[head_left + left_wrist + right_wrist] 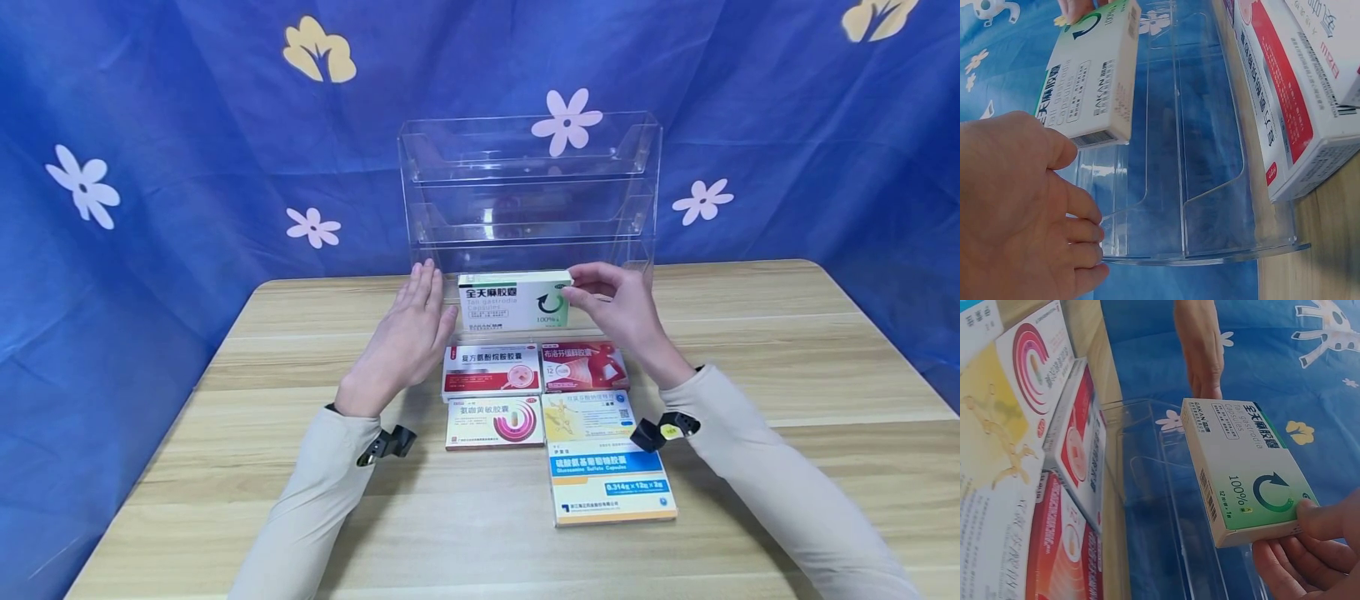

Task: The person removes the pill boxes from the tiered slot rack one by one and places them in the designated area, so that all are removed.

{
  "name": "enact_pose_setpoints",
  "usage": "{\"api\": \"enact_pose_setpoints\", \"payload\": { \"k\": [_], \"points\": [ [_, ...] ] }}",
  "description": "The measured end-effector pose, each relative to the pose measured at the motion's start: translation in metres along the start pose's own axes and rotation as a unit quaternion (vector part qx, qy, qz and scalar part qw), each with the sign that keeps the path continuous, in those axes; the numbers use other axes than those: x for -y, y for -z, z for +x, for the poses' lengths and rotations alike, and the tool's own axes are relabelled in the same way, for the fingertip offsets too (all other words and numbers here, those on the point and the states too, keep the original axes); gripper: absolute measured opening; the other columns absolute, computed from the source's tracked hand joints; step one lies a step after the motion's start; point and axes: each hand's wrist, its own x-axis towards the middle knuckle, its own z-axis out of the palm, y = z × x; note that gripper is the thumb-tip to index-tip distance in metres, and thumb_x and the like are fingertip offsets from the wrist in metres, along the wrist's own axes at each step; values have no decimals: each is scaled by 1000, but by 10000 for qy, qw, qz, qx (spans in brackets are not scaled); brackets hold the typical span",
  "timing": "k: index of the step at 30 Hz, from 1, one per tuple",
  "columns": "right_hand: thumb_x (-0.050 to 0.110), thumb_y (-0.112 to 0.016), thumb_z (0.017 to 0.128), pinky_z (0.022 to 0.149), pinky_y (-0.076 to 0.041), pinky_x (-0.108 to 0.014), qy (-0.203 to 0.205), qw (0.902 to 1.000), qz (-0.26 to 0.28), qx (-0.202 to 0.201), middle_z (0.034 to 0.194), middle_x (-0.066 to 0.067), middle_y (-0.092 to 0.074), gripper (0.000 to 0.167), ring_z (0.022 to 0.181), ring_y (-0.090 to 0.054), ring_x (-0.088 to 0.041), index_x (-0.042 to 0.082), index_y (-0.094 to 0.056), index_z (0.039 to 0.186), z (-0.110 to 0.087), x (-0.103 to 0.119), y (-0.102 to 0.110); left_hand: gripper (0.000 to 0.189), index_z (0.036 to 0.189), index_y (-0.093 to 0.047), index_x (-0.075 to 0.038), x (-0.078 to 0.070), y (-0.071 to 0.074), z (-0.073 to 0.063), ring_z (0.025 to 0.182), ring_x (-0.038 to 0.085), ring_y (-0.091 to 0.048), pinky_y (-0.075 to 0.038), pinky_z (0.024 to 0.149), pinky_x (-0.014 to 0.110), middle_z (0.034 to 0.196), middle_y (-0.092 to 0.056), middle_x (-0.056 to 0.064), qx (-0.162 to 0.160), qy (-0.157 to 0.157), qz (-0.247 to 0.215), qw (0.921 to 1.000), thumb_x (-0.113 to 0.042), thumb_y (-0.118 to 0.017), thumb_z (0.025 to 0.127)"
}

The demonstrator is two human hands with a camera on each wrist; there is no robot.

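Note:
My right hand [618, 308] pinches the right end of a white and green capsule box [513, 302], thumb on its printed face and fingers behind. The box is held upright, long side level, at the front of a clear acrylic rack [532, 179]. Beside its left end is my left hand [408, 333], fingers straight and together, back of the hand up. In the left wrist view its thumb [1060, 150] lies right at the box's end. The right wrist view shows the green end of the box between my right thumb [1322, 519] and fingers.
Before the rack lie a red and white medicine box [491, 369], a red box [585, 367], a white box with pink rings [495, 422], a yellow and white box [588, 415] and a blue and white box [611, 483]. A blue curtain [225, 125] hangs behind the wooden table [300, 350].

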Motion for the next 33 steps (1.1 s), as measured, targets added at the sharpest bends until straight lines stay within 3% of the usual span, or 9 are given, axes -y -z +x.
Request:
{"api": "enact_pose_setpoints", "payload": {
  "k": [19,33],
  "points": [
    [16,-72,88,91,-53,-40,90,9995,-284,68,107,-12,-68,32,100,-65,-25,4,-67,118,-10,-15,-9,65,150,-6,9,1,-2,1,146,33,6,-1,120,43,158,6,23,-3,-11,-18,10000,-37,-16,106],
    [10,-74,86,85,-57,-34,21,9995,-254,159,102,-12,-70,30,96,-68,-24,2,-68,114,-15,-24,-14,65,150,-6,9,3,-2,1,146,35,5,-1,120,43,158,6,23,-4,-52,24,10000,-37,-18,106]
  ]
}}
